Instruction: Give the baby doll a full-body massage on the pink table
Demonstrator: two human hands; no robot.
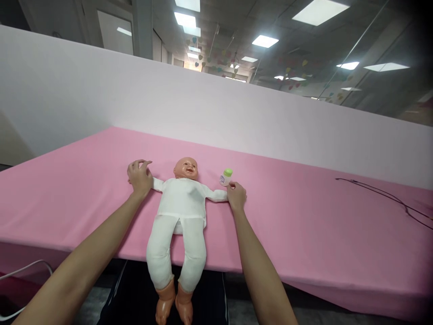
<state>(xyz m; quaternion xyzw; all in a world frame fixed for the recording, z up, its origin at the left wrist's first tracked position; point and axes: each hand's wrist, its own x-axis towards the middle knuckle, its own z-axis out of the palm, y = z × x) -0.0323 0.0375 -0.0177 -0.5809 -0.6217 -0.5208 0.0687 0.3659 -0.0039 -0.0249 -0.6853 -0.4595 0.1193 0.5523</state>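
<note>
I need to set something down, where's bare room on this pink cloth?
Bare cloth runs between the right hand and the dark cord, and left of the left hand. It's crowded at the doll: both hands at its arms, the bottle nearby.

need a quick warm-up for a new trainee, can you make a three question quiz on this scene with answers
1. Which of the person's hands is nearer the green-capped container?
2. True or false: the doll lies face up.
3. Where are the doll's feet?
A) flat on the pink cloth
B) beyond the near edge of the pink cloth
C) beside the green-capped container

Key:
1. The right hand
2. True
3. B
</note>
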